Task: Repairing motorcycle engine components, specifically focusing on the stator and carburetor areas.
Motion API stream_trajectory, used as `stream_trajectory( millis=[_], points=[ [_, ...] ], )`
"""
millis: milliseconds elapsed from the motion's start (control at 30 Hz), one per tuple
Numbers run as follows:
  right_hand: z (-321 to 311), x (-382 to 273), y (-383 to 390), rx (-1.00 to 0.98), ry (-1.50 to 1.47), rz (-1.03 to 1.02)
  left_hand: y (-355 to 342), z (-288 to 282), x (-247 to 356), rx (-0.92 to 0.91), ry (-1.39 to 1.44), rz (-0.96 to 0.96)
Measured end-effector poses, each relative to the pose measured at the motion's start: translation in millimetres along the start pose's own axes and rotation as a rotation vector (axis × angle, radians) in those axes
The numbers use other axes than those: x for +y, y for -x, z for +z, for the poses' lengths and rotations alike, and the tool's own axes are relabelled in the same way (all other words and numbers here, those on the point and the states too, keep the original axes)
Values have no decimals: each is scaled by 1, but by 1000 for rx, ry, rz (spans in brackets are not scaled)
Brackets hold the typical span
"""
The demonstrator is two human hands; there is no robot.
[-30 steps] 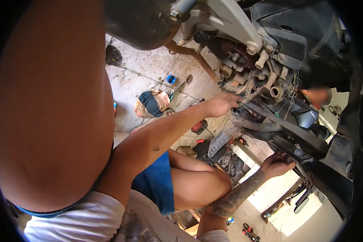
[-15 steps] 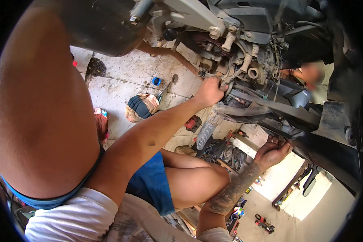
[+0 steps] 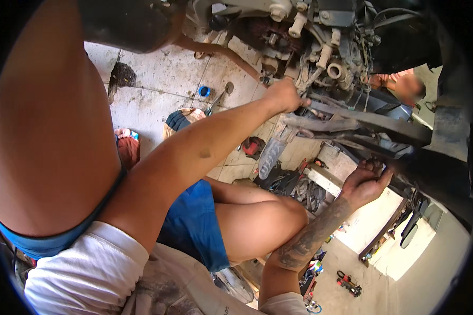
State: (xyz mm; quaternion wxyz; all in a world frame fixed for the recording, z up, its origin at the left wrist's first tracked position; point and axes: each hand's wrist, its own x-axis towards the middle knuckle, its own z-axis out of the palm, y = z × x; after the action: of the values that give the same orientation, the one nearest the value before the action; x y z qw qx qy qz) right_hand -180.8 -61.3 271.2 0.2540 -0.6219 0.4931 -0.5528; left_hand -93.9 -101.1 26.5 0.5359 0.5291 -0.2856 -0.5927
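Note:
The greasy underside of a motorcycle engine (image 3: 320, 58) fills the top of the view, with hoses, bolts and a black plastic panel (image 3: 383, 126) below it. My left hand (image 3: 284, 95) reaches up across the picture and is closed around a part at the engine's lower left, beside the black panel. My right hand (image 3: 365, 182), on a tattooed forearm, presses up under the black panel's lower edge with its fingers curled on it. My bent knees (image 3: 257, 220) sit below both arms.
On the tiled floor (image 3: 157, 89) lie a striped cloth bundle (image 3: 181, 119), a blue cap (image 3: 204, 91), a red tool (image 3: 253, 146) and a heap of black cables (image 3: 294, 186). Another person (image 3: 399, 84) crouches behind the engine. A dark tyre (image 3: 126, 21) hangs at the top left.
The view shifted, so the engine sits higher in frame. My left hand moved from the panel's edge up to a part at the engine's lower left. My right hand stays under the panel.

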Motion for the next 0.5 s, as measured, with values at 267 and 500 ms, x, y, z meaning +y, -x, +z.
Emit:
stream_trajectory(
  millis=[267,500],
  points=[
    [-10,1,1,-15,38,35,20,-6,14,100,26,-127],
    [-20,-2,-10,-29,-73,92,21,-2,13,154,65,-78]
  ],
)
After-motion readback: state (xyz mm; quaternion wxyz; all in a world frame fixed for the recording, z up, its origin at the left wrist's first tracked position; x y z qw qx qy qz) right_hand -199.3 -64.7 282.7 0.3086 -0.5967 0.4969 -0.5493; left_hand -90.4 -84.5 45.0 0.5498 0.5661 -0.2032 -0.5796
